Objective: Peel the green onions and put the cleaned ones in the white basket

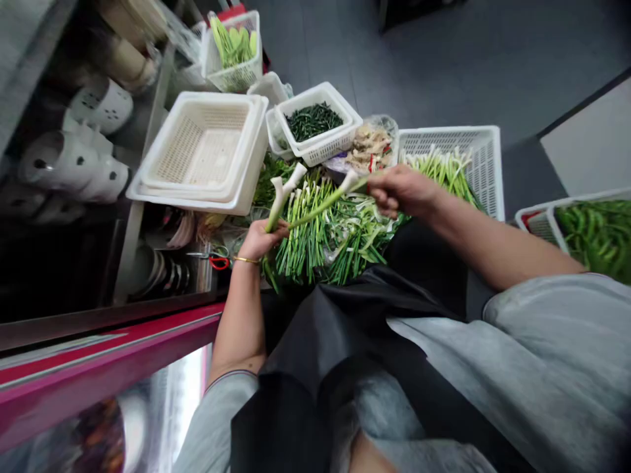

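Note:
My left hand (pixel 263 238) is closed around several green onions (pixel 280 200), their white ends pointing up and away. One more stalk (pixel 320 207) stretches from this hand to my right hand (pixel 397 189), whose curled fingers pinch a thin strip at its white end. Beneath lie rows of green onions (pixel 305 230) with white ends, and beside them a loose pile of green leaves (pixel 362 236). Behind my right hand, more green onions (pixel 441 171) lie in a white basket (pixel 486 157).
Nested white baskets (pixel 207 148) stand at the left, near scissors with red handles (pixel 219 261). Further back are a basket of dark green peppers (pixel 314 121), a bag of ginger (pixel 369 146) and a basket of pale green vegetables (pixel 236 46). Green peppers (pixel 599 233) sit far right.

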Available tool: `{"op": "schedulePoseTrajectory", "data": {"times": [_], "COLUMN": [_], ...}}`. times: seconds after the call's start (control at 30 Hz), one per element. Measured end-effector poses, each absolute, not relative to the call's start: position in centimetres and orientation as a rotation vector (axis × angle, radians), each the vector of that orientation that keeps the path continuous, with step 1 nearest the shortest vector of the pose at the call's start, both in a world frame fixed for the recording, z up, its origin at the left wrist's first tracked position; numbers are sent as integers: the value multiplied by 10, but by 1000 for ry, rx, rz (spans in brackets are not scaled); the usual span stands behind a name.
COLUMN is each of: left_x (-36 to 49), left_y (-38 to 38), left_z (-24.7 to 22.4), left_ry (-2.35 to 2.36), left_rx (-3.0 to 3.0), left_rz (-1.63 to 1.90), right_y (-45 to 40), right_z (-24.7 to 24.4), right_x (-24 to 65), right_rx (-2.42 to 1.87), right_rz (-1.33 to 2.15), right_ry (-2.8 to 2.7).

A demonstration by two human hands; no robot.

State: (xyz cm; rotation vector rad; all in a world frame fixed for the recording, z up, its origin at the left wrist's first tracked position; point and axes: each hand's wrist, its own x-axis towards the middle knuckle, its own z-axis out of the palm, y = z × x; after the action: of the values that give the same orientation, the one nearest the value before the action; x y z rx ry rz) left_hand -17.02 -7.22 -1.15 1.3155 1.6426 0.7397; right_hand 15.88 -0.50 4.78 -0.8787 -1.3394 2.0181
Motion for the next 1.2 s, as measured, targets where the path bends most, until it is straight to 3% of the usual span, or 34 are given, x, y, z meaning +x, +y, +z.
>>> {"op": "schedulePoseTrajectory", "data": {"times": [0.13, 0.27, 0.47, 0.7, 0.87, 0.97, 1.1, 1.2], "left_x": [-190, -198, -178, -147, -123, -120, -141, -159], "left_y": [-67, -63, -66, -57, -56, -60, -63, -62], "left_z": [-21, -25, 2, 0, -26, -32, -35, -39], "left_ry": [1777, 1849, 1631, 1315, 1438, 1431, 1226, 1239], "left_rx": [1281, 1238, 1271, 1118, 1098, 1130, 1108, 1062], "left_rz": [820, 893, 1043, 812, 896, 834, 781, 812], "right_y": [11, 22, 33, 28, 34, 43, 46, 52], "right_z": [88, 64, -18, 7, -6, -12, 1, 17], "right_x": [212, 223, 181, 82, 43, 50, 87, 130], "right_rx": [-640, -798, -1090, -529, -1056, -1223, -927, -808], "right_rz": [1614, 1351, 1508, 1826, 1658, 1766, 2013, 1790], "right_ry": [-1196, -1373, -1809, -1768, -1651, -1736, -1863, -1601]}}
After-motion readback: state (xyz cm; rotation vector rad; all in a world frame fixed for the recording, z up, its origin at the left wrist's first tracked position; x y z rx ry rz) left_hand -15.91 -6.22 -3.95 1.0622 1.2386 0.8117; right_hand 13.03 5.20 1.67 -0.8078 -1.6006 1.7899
